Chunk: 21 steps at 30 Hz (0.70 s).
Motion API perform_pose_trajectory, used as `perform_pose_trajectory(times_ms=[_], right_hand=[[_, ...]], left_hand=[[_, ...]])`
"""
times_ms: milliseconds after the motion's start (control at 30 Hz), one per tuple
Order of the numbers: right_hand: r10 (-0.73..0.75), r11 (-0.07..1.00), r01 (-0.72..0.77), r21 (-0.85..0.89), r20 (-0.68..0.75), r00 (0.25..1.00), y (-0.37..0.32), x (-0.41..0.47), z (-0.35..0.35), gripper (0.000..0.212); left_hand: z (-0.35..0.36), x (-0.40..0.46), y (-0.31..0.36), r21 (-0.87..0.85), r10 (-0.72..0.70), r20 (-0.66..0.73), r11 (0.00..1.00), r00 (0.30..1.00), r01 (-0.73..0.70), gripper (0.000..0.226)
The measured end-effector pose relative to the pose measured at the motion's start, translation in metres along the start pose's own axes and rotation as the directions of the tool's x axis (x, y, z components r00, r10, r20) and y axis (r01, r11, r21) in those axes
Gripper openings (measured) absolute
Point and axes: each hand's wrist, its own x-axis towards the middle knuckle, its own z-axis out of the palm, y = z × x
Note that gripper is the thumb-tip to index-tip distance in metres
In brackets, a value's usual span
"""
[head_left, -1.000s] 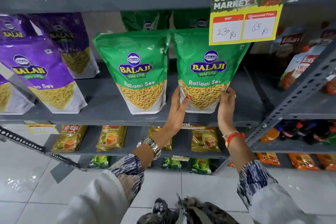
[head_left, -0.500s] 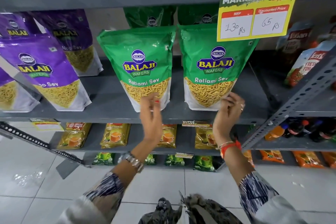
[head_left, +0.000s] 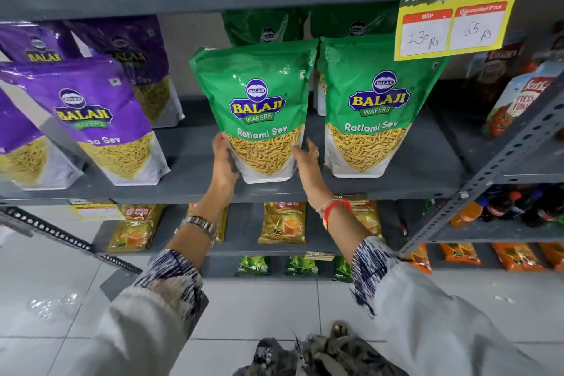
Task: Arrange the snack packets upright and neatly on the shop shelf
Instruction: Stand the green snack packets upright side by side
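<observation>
Two green Ratlami Sev packets stand upright side by side on the grey shelf (head_left: pixel 195 189). My left hand (head_left: pixel 224 159) presses the lower left edge of the left green packet (head_left: pixel 259 107), and my right hand (head_left: pixel 308 159) rests against its lower right edge, so the packet sits between both palms. The right green packet (head_left: pixel 372 113) stands free, just right of my right hand. More green packets stand behind them. Purple sev packets (head_left: pixel 91 119) lean at the left of the same shelf.
A yellow price card (head_left: pixel 451 15) hangs from the shelf above at the right. A slotted metal upright (head_left: pixel 503 162) slants across the right side, with sauce packs and bottles behind it. Tea packets fill the lower shelves. White tiled floor lies below.
Both hands left the right green packet and shifted left; they now clasp the lower sides of the left green packet. The view has moved closer.
</observation>
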Motion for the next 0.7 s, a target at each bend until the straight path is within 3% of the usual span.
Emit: perform_pose_trajectory(times_ms=[167, 300, 500, 600, 700], right_hand=[[-0.040, 0.998, 0.043, 0.034, -0.078, 0.996, 0.013, -0.001, 0.006, 0.055], [-0.047, 0.998, 0.050, 0.038, -0.082, 0.996, 0.015, -0.001, 0.005, 0.070], [-0.056, 0.998, 0.058, 0.014, -0.103, 0.993, 0.019, -0.002, 0.000, 0.069], [-0.142, 0.990, 0.143, -0.009, -0.210, 0.967, 0.022, -0.018, 0.003, 0.053], [-0.293, 0.955, 0.296, -0.034, -0.296, 0.909, 0.036, -0.050, 0.015, 0.022]], left_hand=[[-0.005, -0.002, 0.000, 0.026, 0.011, 0.042, 1.000, 0.999, -0.013, 0.033], [-0.006, -0.002, 0.000, 0.036, 0.010, 0.085, 0.999, 0.996, -0.013, 0.026], [-0.005, 0.000, -0.002, 0.059, 0.015, 0.105, 0.998, 0.994, -0.022, 0.030], [-0.006, -0.004, -0.001, 0.048, 0.052, 0.042, 0.997, 0.998, -0.054, 0.038], [-0.015, -0.010, -0.011, 0.082, 0.117, -0.086, 0.991, 0.989, -0.110, 0.044]])
